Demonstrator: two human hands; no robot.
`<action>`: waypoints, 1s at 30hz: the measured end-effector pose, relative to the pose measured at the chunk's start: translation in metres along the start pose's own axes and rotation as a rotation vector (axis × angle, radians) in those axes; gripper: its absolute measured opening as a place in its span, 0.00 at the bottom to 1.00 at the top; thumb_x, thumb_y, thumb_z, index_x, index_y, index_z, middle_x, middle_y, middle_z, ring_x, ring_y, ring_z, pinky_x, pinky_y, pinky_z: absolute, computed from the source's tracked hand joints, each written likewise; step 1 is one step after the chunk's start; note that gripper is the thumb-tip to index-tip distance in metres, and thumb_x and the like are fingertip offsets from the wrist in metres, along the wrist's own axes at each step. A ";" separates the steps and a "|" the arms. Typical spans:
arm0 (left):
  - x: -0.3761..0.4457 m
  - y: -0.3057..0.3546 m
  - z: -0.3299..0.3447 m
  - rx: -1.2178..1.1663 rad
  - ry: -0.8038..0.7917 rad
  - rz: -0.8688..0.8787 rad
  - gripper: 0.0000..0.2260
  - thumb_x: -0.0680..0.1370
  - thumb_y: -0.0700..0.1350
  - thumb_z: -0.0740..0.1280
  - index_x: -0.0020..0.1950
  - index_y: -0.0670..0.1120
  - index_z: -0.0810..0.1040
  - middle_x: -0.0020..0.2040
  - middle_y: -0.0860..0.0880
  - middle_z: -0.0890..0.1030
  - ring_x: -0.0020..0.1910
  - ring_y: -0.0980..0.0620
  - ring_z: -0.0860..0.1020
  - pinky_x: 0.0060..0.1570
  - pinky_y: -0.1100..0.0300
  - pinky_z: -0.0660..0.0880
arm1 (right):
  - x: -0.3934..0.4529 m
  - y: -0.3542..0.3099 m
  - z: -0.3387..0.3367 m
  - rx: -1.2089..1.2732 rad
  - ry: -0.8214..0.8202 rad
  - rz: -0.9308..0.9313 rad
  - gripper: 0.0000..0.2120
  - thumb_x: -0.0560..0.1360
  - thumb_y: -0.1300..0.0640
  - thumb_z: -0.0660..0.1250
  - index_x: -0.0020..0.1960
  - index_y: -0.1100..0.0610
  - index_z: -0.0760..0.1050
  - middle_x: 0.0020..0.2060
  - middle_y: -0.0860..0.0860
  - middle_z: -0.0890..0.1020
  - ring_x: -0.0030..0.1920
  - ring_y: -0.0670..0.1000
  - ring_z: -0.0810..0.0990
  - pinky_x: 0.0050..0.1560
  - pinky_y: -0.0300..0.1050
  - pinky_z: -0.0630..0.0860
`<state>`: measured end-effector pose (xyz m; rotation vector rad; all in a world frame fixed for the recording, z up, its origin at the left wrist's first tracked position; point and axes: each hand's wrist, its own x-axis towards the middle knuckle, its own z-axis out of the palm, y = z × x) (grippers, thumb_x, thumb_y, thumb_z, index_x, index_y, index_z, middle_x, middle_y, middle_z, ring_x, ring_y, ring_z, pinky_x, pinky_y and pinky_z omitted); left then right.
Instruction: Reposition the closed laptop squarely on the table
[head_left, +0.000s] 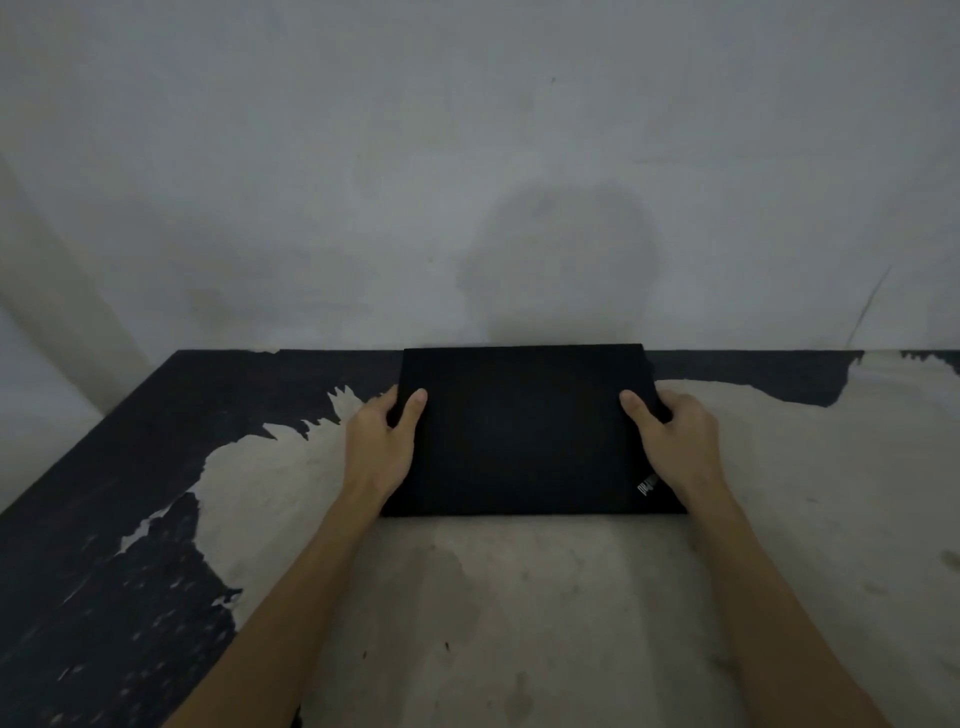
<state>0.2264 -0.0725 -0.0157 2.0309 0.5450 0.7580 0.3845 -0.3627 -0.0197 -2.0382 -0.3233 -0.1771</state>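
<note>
A closed black laptop (524, 431) lies flat on the worn table (519, 597), its far edge close to the wall. A small logo shows near its front right corner. My left hand (382, 447) grips the laptop's left edge, thumb on the lid and fingers curled around the side. On the opposite edge my right hand (670, 441) holds it the same way, thumb on top. The laptop's sides run roughly parallel to the table's back edge.
The tabletop is dark with large patches of peeled, pale surface. A grey wall (467, 182) stands directly behind the table. The table's left edge (78, 457) runs diagonally toward me.
</note>
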 end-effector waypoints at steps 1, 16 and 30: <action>0.002 -0.003 0.000 0.036 0.011 -0.011 0.16 0.83 0.55 0.64 0.62 0.47 0.83 0.47 0.54 0.83 0.44 0.59 0.81 0.42 0.67 0.76 | 0.000 0.001 0.000 0.000 -0.013 -0.006 0.13 0.79 0.44 0.68 0.42 0.52 0.81 0.35 0.46 0.84 0.35 0.42 0.81 0.29 0.29 0.71; 0.009 -0.006 0.001 0.224 -0.013 -0.115 0.19 0.82 0.53 0.67 0.56 0.37 0.84 0.55 0.39 0.82 0.51 0.45 0.82 0.56 0.50 0.78 | 0.007 0.000 0.001 -0.118 -0.074 0.081 0.14 0.78 0.45 0.71 0.48 0.56 0.86 0.35 0.50 0.85 0.36 0.46 0.83 0.32 0.39 0.72; -0.020 0.011 -0.019 0.206 0.048 0.110 0.09 0.78 0.41 0.73 0.58 0.45 0.85 0.56 0.43 0.81 0.46 0.56 0.78 0.51 0.70 0.74 | -0.014 -0.035 -0.007 -0.321 0.021 -0.003 0.18 0.76 0.54 0.74 0.62 0.63 0.81 0.54 0.62 0.82 0.50 0.58 0.81 0.52 0.49 0.79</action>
